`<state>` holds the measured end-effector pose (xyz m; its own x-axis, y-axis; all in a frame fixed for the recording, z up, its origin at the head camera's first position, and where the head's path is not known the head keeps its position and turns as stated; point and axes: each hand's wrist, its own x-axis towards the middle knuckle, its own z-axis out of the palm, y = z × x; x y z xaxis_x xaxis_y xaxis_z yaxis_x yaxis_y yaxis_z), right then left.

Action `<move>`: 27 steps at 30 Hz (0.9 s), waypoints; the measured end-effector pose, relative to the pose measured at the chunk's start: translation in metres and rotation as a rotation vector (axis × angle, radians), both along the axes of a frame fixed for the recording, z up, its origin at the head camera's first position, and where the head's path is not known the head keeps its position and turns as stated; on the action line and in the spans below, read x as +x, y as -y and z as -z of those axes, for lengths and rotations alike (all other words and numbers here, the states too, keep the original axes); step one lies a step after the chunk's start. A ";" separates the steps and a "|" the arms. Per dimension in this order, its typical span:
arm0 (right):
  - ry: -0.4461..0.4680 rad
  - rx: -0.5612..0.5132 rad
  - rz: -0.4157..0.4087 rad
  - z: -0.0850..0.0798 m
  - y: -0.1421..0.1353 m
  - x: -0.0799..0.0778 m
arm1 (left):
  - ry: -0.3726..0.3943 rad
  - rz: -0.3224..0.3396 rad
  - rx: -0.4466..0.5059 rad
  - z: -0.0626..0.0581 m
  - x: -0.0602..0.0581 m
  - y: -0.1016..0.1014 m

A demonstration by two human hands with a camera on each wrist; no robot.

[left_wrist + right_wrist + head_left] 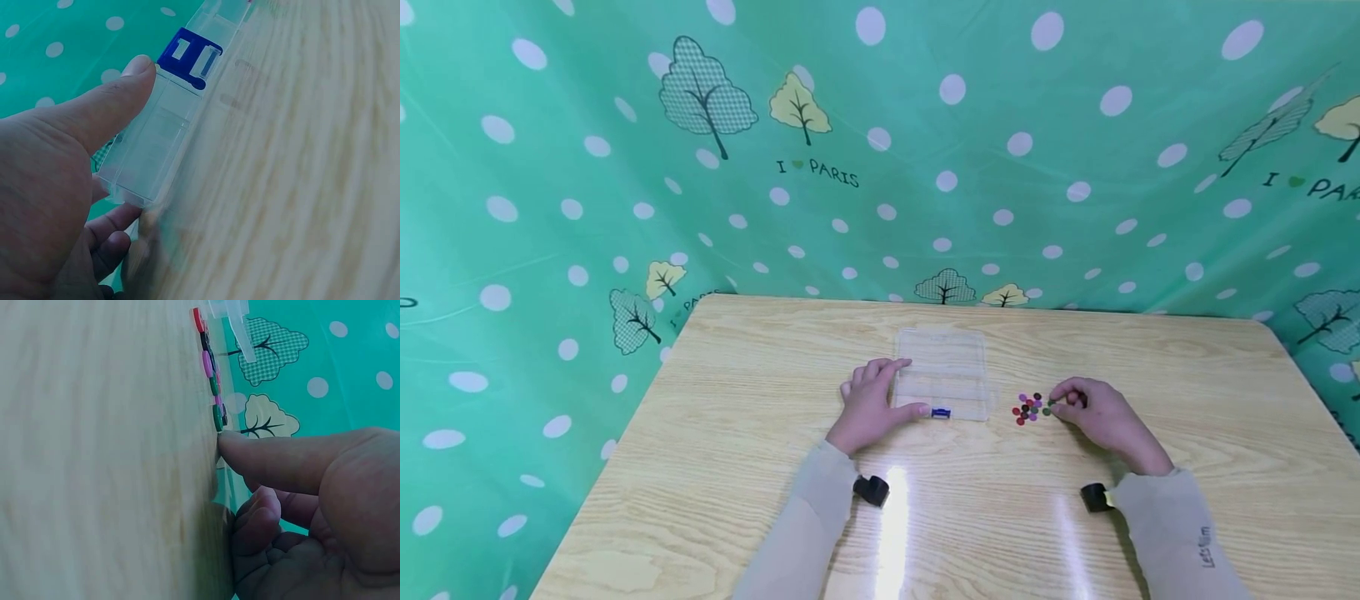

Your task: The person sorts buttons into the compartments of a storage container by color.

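A clear plastic box [942,358] with a blue latch [190,57] on its front side lies on the table. My left hand [871,406] holds the box at its near left corner, thumb along the front wall beside the latch, index finger at the left edge. To the right of the box is a loose cluster of small round buttons [1026,409] in red, black, purple and green. At the cluster's right edge, my right hand [1097,414] pinches a green button [1052,403] between thumb and index finger, close to the tabletop. Its other fingers are curled in.
The wooden table [760,400] ends at the back against a green dotted cloth [880,208]. A black wrist camera [872,491] sits at the left sleeve, another black camera [1096,497] at the right one. Bright reflections streak the table's front.
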<state>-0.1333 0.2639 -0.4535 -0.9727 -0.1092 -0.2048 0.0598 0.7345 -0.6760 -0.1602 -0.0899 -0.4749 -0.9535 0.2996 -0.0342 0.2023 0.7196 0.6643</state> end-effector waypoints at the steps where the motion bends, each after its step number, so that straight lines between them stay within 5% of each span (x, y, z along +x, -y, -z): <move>1: 0.003 0.003 0.001 0.000 0.000 0.000 | -0.002 0.000 0.003 0.000 0.000 0.000; 27: -0.014 -0.017 -0.032 -0.003 -0.001 0.001 | -0.003 -0.014 -0.010 0.003 -0.002 0.000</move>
